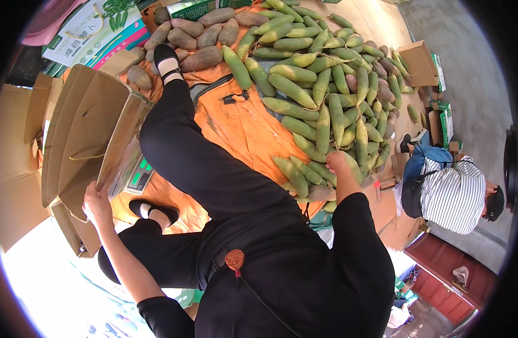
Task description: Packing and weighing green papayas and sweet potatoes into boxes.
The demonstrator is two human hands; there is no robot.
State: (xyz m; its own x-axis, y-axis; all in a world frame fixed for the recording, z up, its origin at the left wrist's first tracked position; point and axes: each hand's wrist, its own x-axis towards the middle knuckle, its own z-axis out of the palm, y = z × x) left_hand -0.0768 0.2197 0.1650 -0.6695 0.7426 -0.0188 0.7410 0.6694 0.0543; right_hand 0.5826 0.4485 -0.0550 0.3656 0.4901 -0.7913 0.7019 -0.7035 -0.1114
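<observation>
My left hand (97, 207) pinches the near edge of an open cardboard box (93, 121), whose flaps stand up and whose side carries a cord handle. A scale with a green lit display (139, 173) sits beside the box, partly covered by it. At the near edge of a big heap of long green radishes (293, 90), my right hand (339, 162) is closed at the end of one green radish (353, 169). Its fingertips are partly hidden. Several smaller radishes (293, 176) lie just left of that hand.
Brownish, soil-covered radishes (202, 58) lie at the far left of the orange sheet (231, 132). A printed carton (90, 34) stands at the upper left. On the right, a person in a striped shirt (453, 194) bends near open boxes (419, 63). My feet rest on the sheet.
</observation>
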